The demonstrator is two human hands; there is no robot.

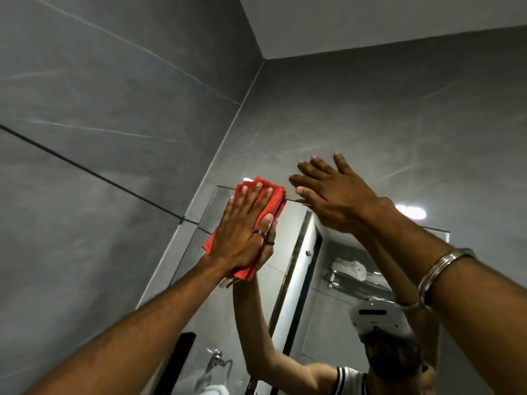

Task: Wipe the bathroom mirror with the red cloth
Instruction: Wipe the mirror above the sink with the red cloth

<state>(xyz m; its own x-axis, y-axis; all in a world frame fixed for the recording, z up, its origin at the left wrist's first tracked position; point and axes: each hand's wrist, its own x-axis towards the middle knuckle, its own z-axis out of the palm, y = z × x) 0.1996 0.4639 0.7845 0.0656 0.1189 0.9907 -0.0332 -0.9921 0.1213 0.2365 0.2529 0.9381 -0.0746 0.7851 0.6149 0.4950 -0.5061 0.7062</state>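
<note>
The left hand (242,232), fingers spread flat, presses the folded red cloth (256,220) against the frameless glass mirror's (288,252) upper left corner; the right hand (336,195), fingers open, rests flat at its top edge.

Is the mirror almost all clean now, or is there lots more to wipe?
Hard to say what's finished: the mirror shows no clear wiped patch. Right now the left hand presses the red cloth flat on the mirror's top left corner, while the right hand rests open across the top edge. The glass below looks untouched, so probably most is left.
</note>
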